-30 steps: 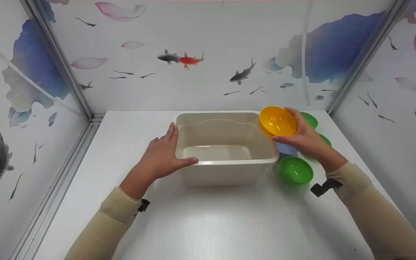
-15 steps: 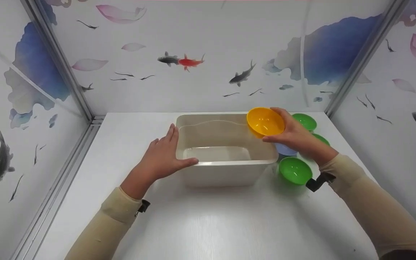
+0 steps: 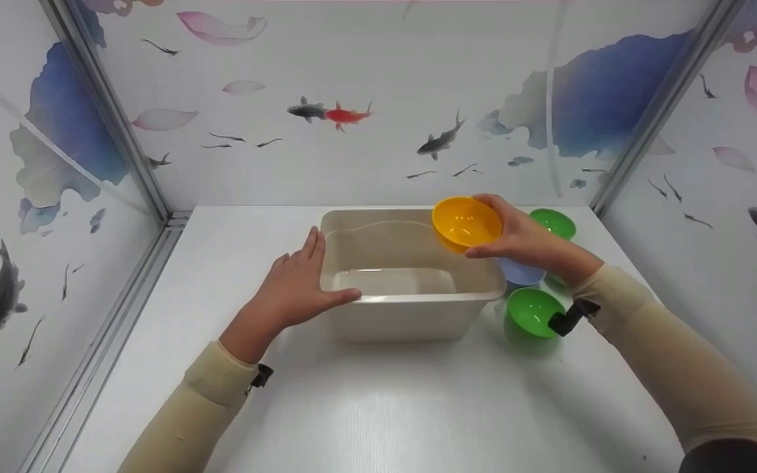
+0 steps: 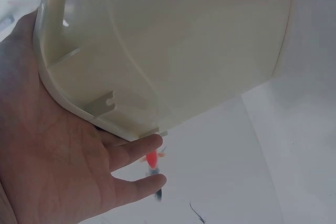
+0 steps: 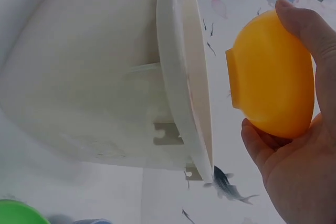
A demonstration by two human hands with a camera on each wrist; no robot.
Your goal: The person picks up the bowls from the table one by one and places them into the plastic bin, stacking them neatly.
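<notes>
A yellow-orange bowl (image 3: 466, 223) is held in my right hand (image 3: 516, 236), thumb on the near side and fingers round the far side. It hangs above the right part of a beige plastic bin (image 3: 411, 318), apart from the rim, as the right wrist view shows with the bowl (image 5: 273, 77) clear of the bin wall (image 5: 94, 77). My left hand (image 3: 290, 282) rests against the bin's left rim, its fingers straight and its thumb over the front corner. The left wrist view shows that palm (image 4: 52, 156) against the rim. The bin's visible floor holds nothing.
Right of the bin stand a green bowl (image 3: 533, 312) in front, a blue-purple bowl (image 3: 521, 272) partly hidden by the right hand, and another green bowl (image 3: 554, 223) behind. The white table (image 3: 378, 407) meets printed wall panels (image 3: 365, 157) at the back and sides.
My right hand has carried the yellow-orange bowl leftward, from over the bin's right edge to above its opening. The left hand and the bin stay in place.
</notes>
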